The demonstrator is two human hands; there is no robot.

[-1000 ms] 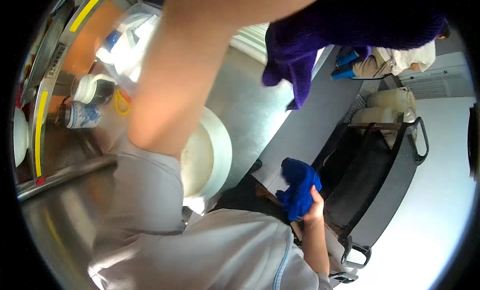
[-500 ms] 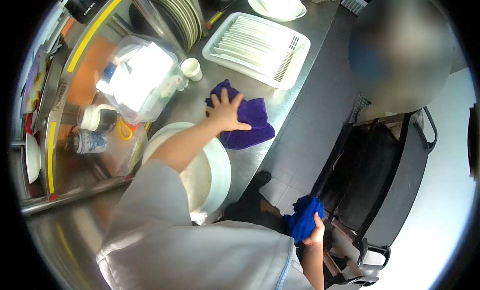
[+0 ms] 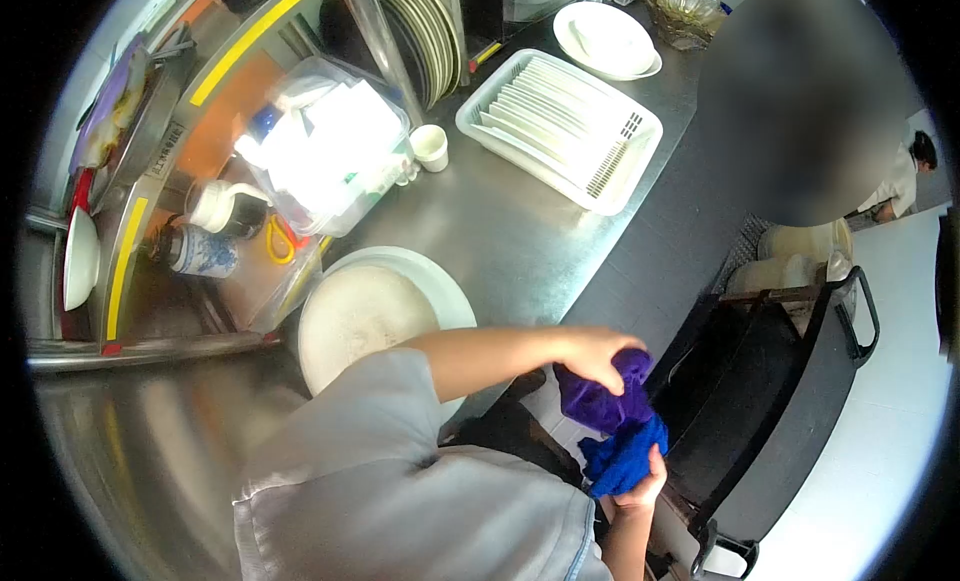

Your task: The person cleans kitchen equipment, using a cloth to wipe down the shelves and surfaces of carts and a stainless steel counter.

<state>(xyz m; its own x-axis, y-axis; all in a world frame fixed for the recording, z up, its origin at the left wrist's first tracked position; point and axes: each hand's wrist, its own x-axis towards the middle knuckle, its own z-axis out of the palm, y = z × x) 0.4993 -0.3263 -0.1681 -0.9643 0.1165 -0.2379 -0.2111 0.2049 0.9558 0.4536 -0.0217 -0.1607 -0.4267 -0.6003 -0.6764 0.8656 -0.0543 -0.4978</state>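
My left hand (image 3: 598, 355) is closed on a purple cloth (image 3: 598, 403), which hangs just past the counter's front edge. Directly below it, my right hand (image 3: 642, 489) grips a bunched blue cloth (image 3: 622, 459). The two cloths meet or overlap; whether they press together I cannot tell. Under my left forearm stands a large white round basin (image 3: 455, 299) with something pale inside. A white rack (image 3: 600, 203) of upright white plates sits on the steel counter (image 3: 500, 251), and a small white cup (image 3: 430, 148) stands left of it.
A clear plastic bin (image 3: 340, 216) and a stack of large plates (image 3: 430, 41) line the back. White bowls (image 3: 605, 36) stand at the counter's far end. On the right is a black cart (image 3: 790, 411). Another person (image 3: 897, 181) shows at the far right.
My left hand has lifted the purple cloth off the counter and carried it right, over beside the blue cloth. My right hand still holds the blue cloth. The view has shifted slightly.
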